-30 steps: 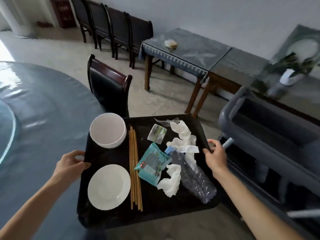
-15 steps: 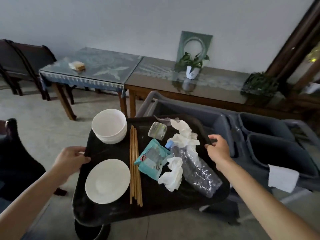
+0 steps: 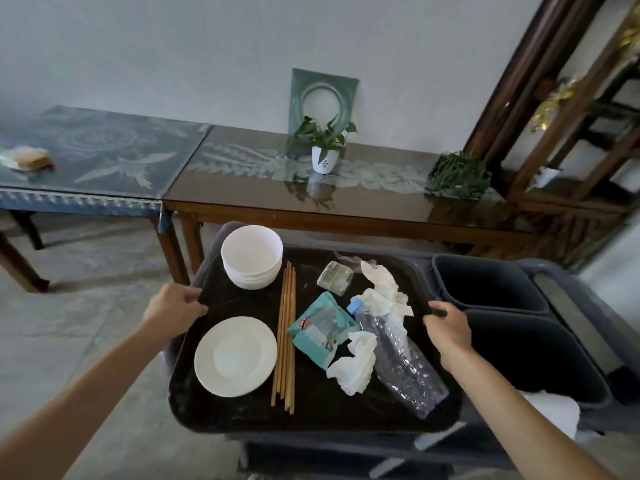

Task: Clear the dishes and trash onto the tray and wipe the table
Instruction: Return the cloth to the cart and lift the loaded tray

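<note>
I hold a black tray [image 3: 311,414] over a grey cart. My left hand [image 3: 173,306] grips its left rim and my right hand [image 3: 446,327] grips its right rim. On the tray stand stacked white bowls [image 3: 251,256] at the far left and a white plate [image 3: 235,356] in front of them. Wooden chopsticks [image 3: 286,336] lie down the middle. To their right lie a teal wrapper [image 3: 320,329], crumpled white tissues [image 3: 382,289], a crushed clear plastic bottle [image 3: 401,362] and a small clear packet [image 3: 335,277].
The grey cart [image 3: 588,337] has two dark bins [image 3: 488,285] to the right of the tray, and a white cloth [image 3: 550,412] hangs at its near edge. Behind stand a long wooden side table [image 3: 346,209] with a potted plant [image 3: 323,147] and a blue-clothed table [image 3: 86,168].
I have turned right, away from the round table, carrying the tray. The tray now hangs over the cart beside the bins; both hands keep their grip on its rims.
</note>
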